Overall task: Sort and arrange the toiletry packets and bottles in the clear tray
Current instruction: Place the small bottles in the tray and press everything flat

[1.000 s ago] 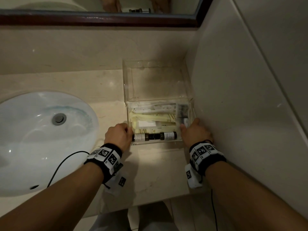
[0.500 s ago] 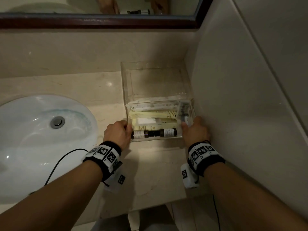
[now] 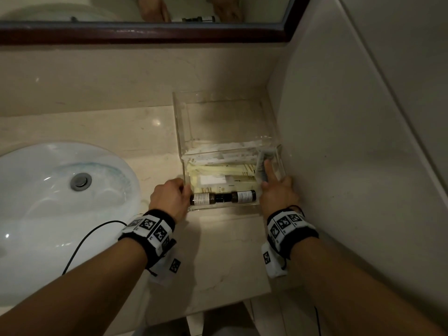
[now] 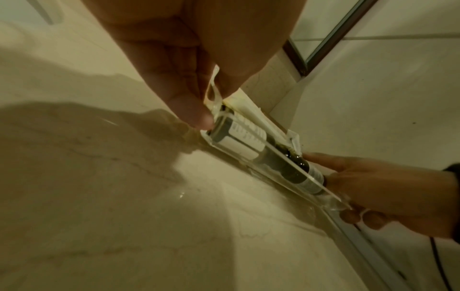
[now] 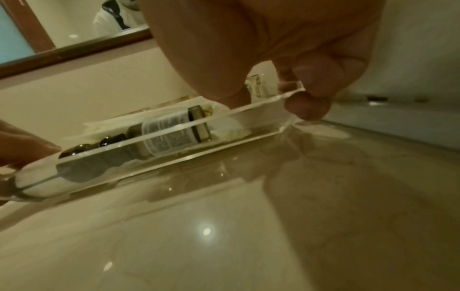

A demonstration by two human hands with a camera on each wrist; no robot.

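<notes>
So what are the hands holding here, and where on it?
Both hold the clear tray by its near corners: left hand pinching the left wall, right hand the right wall.

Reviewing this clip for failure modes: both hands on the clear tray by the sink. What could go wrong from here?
1. The two dark bottles lie loose on their sides against the front wall; if the clear tray tips forward they could roll out.
2. The right hand has a finger on a packet standing at the right wall; it may topple.
3. The left hand only pinches the thin left wall, so it might slip.
</notes>
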